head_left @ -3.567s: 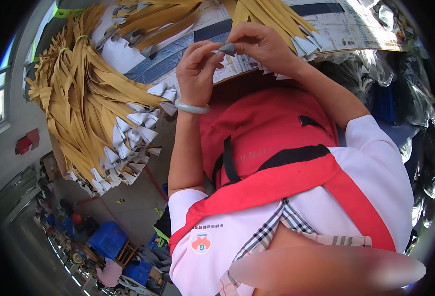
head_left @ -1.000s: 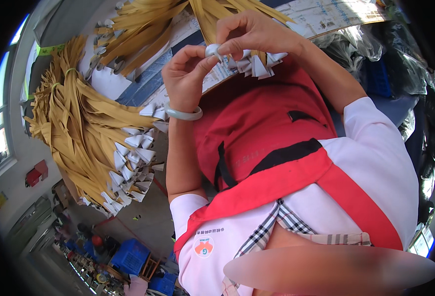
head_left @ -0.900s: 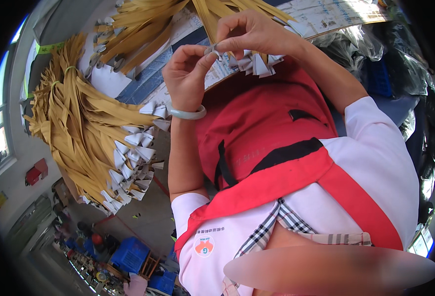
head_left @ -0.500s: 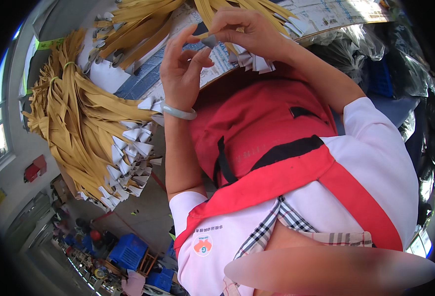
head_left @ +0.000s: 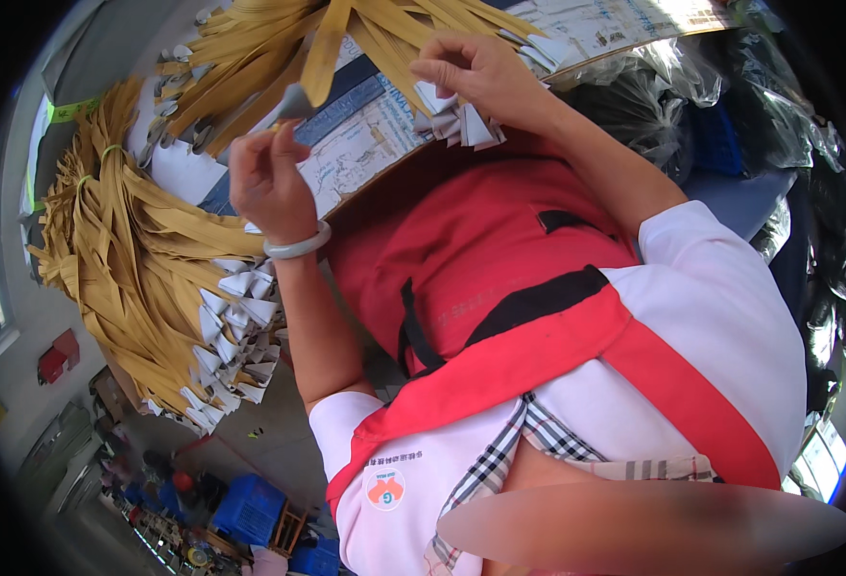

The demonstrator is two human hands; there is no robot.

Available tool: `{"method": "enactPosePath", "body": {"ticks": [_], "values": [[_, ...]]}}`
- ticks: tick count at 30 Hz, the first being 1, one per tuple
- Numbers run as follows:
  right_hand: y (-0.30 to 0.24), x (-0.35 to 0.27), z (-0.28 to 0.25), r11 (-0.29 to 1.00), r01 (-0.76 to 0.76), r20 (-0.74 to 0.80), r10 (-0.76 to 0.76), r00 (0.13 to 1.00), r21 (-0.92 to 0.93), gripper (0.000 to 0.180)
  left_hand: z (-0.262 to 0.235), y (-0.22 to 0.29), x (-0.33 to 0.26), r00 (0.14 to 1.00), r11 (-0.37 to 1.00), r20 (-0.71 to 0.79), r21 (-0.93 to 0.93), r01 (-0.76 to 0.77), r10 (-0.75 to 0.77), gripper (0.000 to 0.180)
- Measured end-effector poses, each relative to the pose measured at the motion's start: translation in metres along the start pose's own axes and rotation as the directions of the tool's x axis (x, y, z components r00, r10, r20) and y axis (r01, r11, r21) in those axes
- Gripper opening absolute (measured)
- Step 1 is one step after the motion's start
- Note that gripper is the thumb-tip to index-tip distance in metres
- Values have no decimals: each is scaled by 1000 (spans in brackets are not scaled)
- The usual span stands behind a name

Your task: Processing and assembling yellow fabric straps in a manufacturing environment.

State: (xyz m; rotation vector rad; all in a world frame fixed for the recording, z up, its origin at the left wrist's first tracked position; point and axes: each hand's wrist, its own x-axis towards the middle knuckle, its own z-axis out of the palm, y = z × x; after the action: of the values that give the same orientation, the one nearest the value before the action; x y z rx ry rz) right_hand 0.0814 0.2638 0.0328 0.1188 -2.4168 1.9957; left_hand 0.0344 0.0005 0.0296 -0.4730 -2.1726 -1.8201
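Observation:
On the left, my left hand [head_left: 274, 187], a pale bangle at its wrist, has its fingertips pinched together at the grey end of a flat tan strip [head_left: 323, 58]. The strip runs down to it from the pile [head_left: 236, 67] on the table. My right hand [head_left: 485, 82] is curled, thumb against the fingers, over the right part of the pile. Whether anything sits between those fingers is hidden. Just below it, several white folded strip ends [head_left: 461, 125] stick out over the table's near edge.
A thick bundle of tan strips [head_left: 135, 259], tied and white-tipped, hangs at the left. Printed cardboard [head_left: 370, 144] covers the table. Clear plastic bags [head_left: 634, 120] and a blue crate [head_left: 715, 139] are at the right. More blue crates [head_left: 250, 509] stand on the floor, lower left.
My hands, close together at a grey strip end before, have moved apart. The left went left and down with the strip end; the right stayed over the pile.

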Motion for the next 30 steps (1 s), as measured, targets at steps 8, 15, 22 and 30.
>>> {"method": "enactPosePath", "body": {"ticks": [8,15,22,30], "values": [[22,-31,-78,535,372,286,-240,928,-758,21,-43,-31,-4,982,982,13,-20,188,-188,15],[8,-13,-81,742,285,352,-70,934,-607,12,69,5,-34,914,994,403,-72,88,-52,19],[-20,7,-41,927,345,375,-271,886,-146,14,85,14,-7,879,974,424,-154,-167,217,17],[-20,37,-23,995,-72,574,18,818,71,19,57,6,4,847,823,497,-389,414,-190,12]]}}
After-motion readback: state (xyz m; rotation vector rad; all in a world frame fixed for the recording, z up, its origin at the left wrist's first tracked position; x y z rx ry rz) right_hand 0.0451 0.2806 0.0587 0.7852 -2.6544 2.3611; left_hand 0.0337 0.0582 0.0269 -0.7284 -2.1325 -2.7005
